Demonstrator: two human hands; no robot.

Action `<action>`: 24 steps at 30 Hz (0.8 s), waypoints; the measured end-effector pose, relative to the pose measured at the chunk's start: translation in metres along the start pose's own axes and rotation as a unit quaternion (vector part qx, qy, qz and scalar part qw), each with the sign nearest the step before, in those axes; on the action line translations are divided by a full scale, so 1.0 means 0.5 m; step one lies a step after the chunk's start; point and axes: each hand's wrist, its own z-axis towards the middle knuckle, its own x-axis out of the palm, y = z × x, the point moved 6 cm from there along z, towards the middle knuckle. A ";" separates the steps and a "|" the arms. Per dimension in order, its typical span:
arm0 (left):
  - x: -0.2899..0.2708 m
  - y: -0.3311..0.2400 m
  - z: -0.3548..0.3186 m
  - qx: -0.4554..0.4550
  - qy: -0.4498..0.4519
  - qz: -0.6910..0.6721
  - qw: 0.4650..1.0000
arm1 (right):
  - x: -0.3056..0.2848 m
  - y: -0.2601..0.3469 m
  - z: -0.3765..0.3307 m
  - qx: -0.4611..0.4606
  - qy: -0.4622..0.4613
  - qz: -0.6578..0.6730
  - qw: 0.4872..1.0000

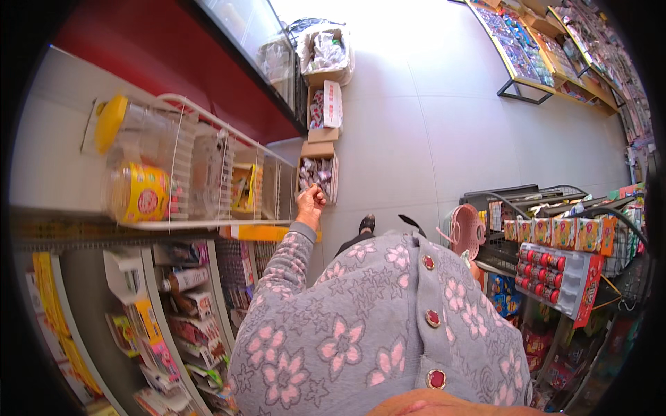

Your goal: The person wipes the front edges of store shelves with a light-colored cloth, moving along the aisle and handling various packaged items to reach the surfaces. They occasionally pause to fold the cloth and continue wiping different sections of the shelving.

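My left hand (311,202) reaches forward from a grey, pink-flowered sleeve. Its fingers are curled in, and I see nothing in them. Just beyond it stands an open cardboard box (318,173) of small wrapped packets, and I cannot tell whether the hand touches it. To its left is a white wire rack (229,132) holding clear plastic jars, one with a yellow label (147,193). Only a sliver of my right hand (475,270) shows past the coat; its fingers are hidden. Right above it is a pink, perforated basket-like thing (466,229) with a strap.
Shelves of packaged goods (187,298) line the lower left. On the right stands a black wire rack with boxed drinks (562,233) and a tray of red-capped bottles (544,274). A bagged bin (325,52) is ahead. Display tables (513,48) stand far right on the tiled floor.
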 end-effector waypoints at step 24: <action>0.691 -0.264 0.542 -0.060 0.037 0.021 0.997 | -0.015 0.444 0.420 0.047 0.010 0.248 0.968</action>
